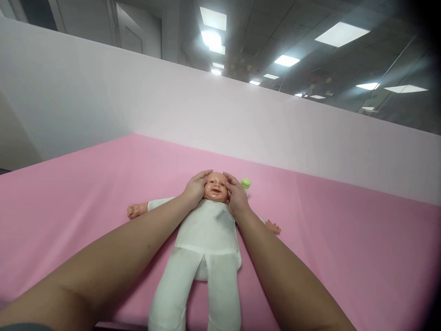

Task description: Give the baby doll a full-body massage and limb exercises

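A baby doll (208, 230) with a white cloth body lies on its back on the pink surface (320, 243), face up, arms spread to both sides. My left hand (196, 188) is curved round one side of the doll's head, and my right hand (237, 193) cups the other side. The head is held between the two palms, with the fingers of both hands pointing toward its top. Just beyond my right hand sits a small object with a light green top (245, 183); its lower part is partly hidden by that hand.
Behind the pink surface runs a pale low wall (220, 110), which also closes off the left side. Doors and lit ceiling panels show above it. The front edge of the surface is near the bottom.
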`<state>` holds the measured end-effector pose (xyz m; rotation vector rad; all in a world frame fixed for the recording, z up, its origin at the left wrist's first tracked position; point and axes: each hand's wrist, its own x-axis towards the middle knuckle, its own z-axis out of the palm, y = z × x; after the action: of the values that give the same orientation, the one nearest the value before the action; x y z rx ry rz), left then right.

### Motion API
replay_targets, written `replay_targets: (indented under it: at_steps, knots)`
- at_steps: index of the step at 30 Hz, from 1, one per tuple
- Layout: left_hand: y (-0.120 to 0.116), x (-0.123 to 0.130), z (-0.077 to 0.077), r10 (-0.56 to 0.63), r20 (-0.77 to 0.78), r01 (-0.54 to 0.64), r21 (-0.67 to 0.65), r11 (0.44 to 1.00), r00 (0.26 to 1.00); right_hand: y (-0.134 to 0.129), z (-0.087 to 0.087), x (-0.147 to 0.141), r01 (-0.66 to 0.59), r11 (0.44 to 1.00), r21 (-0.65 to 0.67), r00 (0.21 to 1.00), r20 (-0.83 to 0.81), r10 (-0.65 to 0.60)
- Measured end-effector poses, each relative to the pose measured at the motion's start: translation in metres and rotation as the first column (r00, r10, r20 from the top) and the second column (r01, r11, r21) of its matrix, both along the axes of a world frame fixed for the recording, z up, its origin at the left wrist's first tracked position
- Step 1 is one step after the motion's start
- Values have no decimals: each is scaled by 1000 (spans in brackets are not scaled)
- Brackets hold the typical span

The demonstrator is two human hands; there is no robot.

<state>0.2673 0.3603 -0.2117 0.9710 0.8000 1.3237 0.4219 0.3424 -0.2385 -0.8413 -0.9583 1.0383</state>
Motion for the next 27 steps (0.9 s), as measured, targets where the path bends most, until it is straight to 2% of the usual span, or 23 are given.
replay_targets:
  at_steps: [4, 7, 12, 20, 27]
  knots:
    - [0, -2, -3, -2, -104, 12, 101, 995, 995, 1, -4, 1, 3, 996, 85, 996, 83, -10]
    - [-3, -4, -5, -9, -185, 41, 173, 984, 983, 1, -6, 3, 34, 988, 148, 980, 189, -62]
    - [-7, -4, -4, 45, -258, 13, 217, 976, 965, 0, -2, 1, 108, 981, 160, 957, 250, -146]
    - [-2, 0, -2, 22, -125, -6, 127, 992, 992, 2, 0, -1, 146, 982, 122, 959, 225, -171]
    - [-1, 0, -1, -30, 34, 30, -8, 1000, 999, 7, -5, 2, 105, 993, 56, 988, 107, -110]
